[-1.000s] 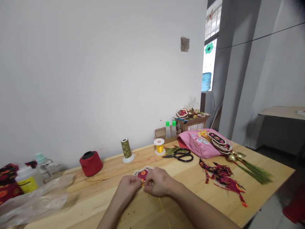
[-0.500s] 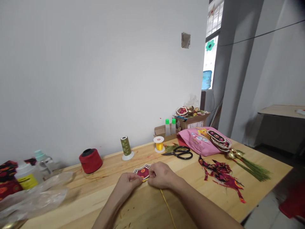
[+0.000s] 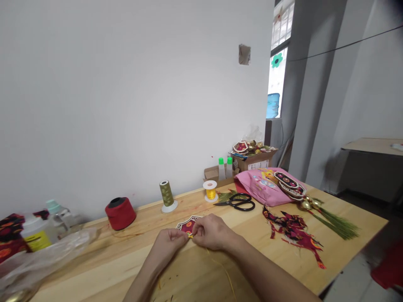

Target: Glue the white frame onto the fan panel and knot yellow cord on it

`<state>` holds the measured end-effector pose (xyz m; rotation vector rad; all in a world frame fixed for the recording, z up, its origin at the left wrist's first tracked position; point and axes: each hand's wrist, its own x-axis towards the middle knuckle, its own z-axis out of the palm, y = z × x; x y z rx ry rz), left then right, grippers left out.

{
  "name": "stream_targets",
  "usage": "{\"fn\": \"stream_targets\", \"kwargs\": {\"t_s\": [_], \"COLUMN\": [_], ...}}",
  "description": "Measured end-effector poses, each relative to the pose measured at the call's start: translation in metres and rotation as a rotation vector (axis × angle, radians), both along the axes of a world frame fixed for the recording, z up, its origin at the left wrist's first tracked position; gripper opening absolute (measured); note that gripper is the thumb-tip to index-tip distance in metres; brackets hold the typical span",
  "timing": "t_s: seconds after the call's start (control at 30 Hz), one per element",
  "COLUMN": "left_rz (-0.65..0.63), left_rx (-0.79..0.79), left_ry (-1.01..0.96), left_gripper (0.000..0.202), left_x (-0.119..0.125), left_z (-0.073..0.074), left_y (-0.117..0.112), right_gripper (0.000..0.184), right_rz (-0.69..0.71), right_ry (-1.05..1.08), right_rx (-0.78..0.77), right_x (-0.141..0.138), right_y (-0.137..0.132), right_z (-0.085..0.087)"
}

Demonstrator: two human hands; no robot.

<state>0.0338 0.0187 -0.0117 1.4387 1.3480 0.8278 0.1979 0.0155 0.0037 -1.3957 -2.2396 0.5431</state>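
A fan-shaped ornament (image 3: 186, 226) with maroon patterned cloth and a pale cut-out border lies on the table, partly hidden by my hands. At its near edge, my left hand (image 3: 171, 243) pinches a yellow cord (image 3: 190, 236). Close beside it, my right hand (image 3: 209, 232) has thumb and forefinger closed on the same cord, nearly touching the left fingertips. The cord forms a small loop or knot between them; its exact form is too small to tell. From under the right hand, a loose length of cord trails toward the front edge.
Behind my hands stand a red thread cone (image 3: 120, 214), an olive thread spool (image 3: 166, 196) and a yellow cord spool (image 3: 210, 191). Black scissors (image 3: 237, 202) lie right of them. Further right are cloth scraps (image 3: 294, 230), a pink bag (image 3: 261, 186) and a tasselled ornament (image 3: 289, 184). Bottles (image 3: 37, 235) stand left.
My right hand has shifted slightly left, closer to the left fingertips. The yellow cord is now bunched between the fingers, and its trailing length has gone slacker and more curved.
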Motion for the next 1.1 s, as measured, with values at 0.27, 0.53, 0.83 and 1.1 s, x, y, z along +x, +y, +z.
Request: {"fn": "stream_targets", "kwargs": {"t_s": [0.27,0.53,0.83,1.1], "left_rz": [-0.028,-0.062,-0.173,-0.195], "left_rx": [0.088,0.058,0.021,0.095], "left_ry": [0.113,0.004,-0.028,0.083], "left_gripper": [0.035,0.037,0.042,0.041], "left_x": [0.001,-0.001,-0.001,0.000], "left_z": [-0.006,-0.003,-0.006,-0.004], "left_y": [0.000,-0.001,-0.002,-0.001], "right_gripper": [0.017,0.014,0.010,0.011], "right_rz": [0.047,0.008,0.012,0.034], "right_ry": [-0.040,0.055,0.203,0.163], "right_rx": [0.036,0.028,0.069,0.094], "right_x": [-0.001,0.000,-0.002,-0.007], "right_y": [-0.001,0.002,0.009,0.010], "right_z": [0.000,-0.002,-0.013,-0.017]}}
